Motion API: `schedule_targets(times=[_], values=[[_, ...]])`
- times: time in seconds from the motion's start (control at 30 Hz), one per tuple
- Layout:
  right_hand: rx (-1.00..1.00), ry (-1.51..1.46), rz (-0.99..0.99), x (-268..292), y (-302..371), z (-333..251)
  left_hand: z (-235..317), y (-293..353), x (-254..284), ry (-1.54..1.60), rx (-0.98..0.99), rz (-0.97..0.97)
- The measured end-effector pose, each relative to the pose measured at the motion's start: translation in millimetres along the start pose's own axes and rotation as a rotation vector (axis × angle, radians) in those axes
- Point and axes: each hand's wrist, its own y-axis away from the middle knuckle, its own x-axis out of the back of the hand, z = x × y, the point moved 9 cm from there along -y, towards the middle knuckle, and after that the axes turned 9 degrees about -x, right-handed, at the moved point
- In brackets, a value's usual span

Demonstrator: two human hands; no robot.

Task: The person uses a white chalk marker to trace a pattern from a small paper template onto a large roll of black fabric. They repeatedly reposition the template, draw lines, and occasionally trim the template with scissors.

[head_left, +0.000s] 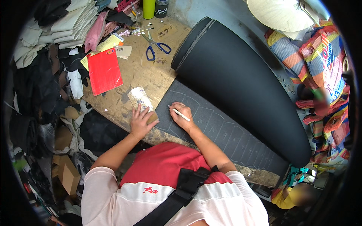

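Note:
My right hand [184, 115] is closed around a white pen [181, 115], its tip near the left end of a dark grey fabric sheet [211, 130]. Pale outlines of repeated curved shapes run along that sheet. To the left, my left hand [141, 121] rests with fingers stretched out over the lower part of a tan, shiny pattern piece [140, 96] with dark handwriting. This piece lies on the wooden table beside the fabric's left edge; my fingers hide part of it. A thick black roll of the material [233, 79] lies just beyond the marked sheet.
On the wooden table [135, 81] lie a red notebook [105, 71], blue-handled scissors [155, 49] and clear templates. A green bottle [149, 9] stands at the back. Folded cloth [73, 24] is piled far left, dark scraps below it. Colourful woven bags [320, 64] stand at right.

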Motion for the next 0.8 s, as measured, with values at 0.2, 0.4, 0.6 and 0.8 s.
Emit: schedule_targets(times=[0.2, 0.4, 0.6, 0.8], values=[[-0.363, -0.133, -0.027, 19, 19, 29, -104, -18, 87, 0.353, 0.557, 0.718], [-0.567, -0.323, 0.178, 64, 60, 53, -204, -68, 138, -0.184, 0.805, 0.903], [-0.696, -0.257, 0.331, 111, 129, 65, -142, -178, -28, -0.006, 0.116, -0.177], [-0.571, 0.064, 0.477, 146, 198, 43, -128, -227, -98, -0.241, 0.134, -0.766]])
